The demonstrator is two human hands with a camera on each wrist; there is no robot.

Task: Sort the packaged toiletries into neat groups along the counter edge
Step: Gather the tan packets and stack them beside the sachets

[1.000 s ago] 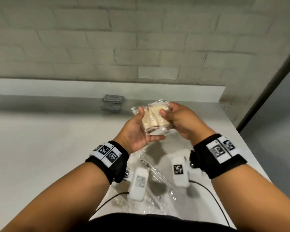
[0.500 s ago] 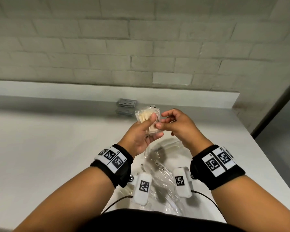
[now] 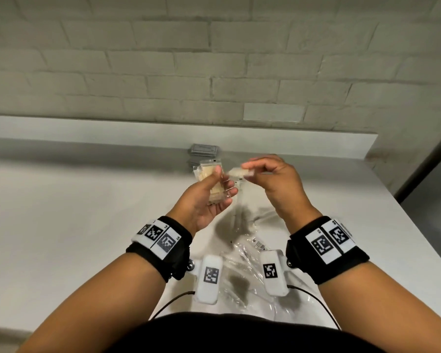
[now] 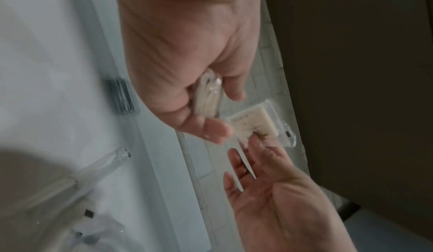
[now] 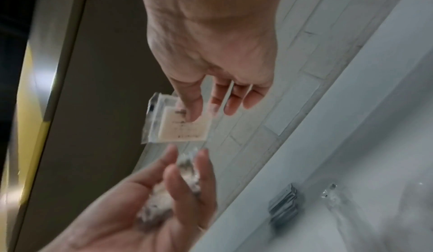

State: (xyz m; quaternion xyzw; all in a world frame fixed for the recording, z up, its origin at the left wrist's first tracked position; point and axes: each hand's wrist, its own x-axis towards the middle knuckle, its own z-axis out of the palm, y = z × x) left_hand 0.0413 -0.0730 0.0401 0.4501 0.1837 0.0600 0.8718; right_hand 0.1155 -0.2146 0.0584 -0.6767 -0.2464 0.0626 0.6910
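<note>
My left hand [image 3: 222,184] grips a small stack of cream packets [image 3: 210,183] in clear wrap, thumb on top and fingers curled underneath, above the back of the white counter [image 3: 74,225]. Close to its right, my right hand [image 3: 250,169] pinches a single cream packet [image 3: 237,171] between thumb and forefinger. The left wrist view shows the stack [image 4: 208,96] edge-on in my left hand and the single packet [image 4: 253,122] just beyond it. In the right wrist view the single packet [image 5: 178,124] hangs from my right thumb, above the blurred stack [image 5: 173,187].
A pile of grey sachets [image 3: 203,154] lies at the back of the counter against the raised ledge [image 3: 290,146]. Several long clear-wrapped items [image 3: 247,248] lie loose on the counter below my wrists. The counter's right edge [image 3: 413,220] drops away near a dark door frame.
Both hands held the stack together a second ago. My right hand has since drawn one packet off it and moved slightly right; the left hand keeps the rest.
</note>
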